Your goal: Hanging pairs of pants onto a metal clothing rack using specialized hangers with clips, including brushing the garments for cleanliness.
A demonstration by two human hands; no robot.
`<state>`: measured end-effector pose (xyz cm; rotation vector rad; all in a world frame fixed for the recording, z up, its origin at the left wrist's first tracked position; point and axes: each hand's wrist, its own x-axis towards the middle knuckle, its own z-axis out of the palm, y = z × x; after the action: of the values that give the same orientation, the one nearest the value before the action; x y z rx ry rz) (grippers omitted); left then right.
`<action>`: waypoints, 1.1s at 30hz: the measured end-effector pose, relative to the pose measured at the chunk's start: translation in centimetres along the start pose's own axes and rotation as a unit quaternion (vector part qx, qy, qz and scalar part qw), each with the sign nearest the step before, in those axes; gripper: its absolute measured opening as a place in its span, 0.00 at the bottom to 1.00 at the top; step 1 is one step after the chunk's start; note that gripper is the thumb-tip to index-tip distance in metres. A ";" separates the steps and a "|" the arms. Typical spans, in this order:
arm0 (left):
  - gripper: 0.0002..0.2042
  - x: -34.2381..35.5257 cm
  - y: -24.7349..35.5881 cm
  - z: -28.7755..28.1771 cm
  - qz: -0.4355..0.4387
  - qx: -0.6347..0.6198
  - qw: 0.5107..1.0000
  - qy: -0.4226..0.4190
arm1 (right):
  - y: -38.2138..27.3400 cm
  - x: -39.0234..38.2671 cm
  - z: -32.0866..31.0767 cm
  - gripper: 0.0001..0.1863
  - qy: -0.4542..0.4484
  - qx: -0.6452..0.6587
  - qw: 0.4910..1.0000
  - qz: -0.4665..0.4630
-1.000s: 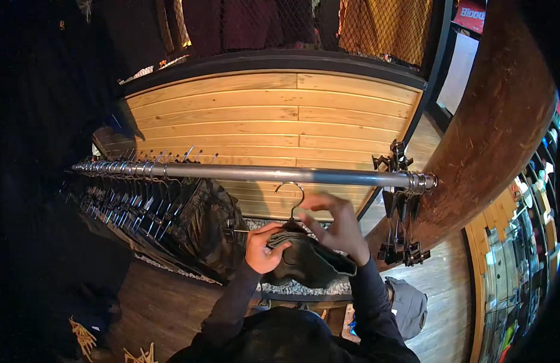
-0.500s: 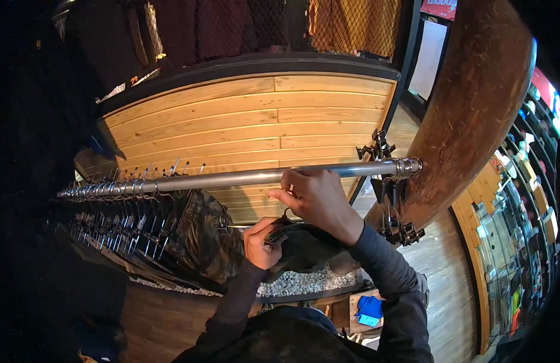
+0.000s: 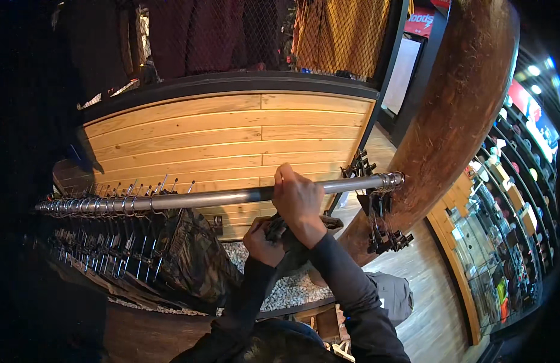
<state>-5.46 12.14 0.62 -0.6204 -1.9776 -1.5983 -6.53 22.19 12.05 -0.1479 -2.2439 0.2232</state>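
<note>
A dark folded garment (image 3: 290,261) hangs below the metal rail (image 3: 228,198), in front of my body. My left hand (image 3: 263,245) is closed on its upper edge, just under the rail. Higher up, my right hand (image 3: 299,202) is curled at the rail itself, its fingers reaching over the top. Whatever sits inside that hand is hidden by its back. My right forearm crosses in front of part of the garment.
Camouflage trousers (image 3: 198,251) and other dark clothes hang from clip hangers (image 3: 131,242) along the rail's left. Several black clip hangers (image 3: 376,209) cluster at its right end, beside a thick brown post (image 3: 440,115). White pebbles (image 3: 292,295) lie below; a grey bag-like item (image 3: 392,296) is lower right.
My right hand has risen from below the rail to over it. My left hand and the garment stay beneath. The view has shifted, and a blue item at lower right is out of sight.
</note>
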 end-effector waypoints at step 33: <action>0.09 -1.5 -4.9 -7.3 -0.024 -0.046 0.997 -0.056 | 9.8 -5.4 1.0 0.18 -0.241 0.307 0.917 -0.079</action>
<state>-6.63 3.94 -2.71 -0.7176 -2.0204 -1.7258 -3.58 30.65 5.28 0.4720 -2.5258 0.9460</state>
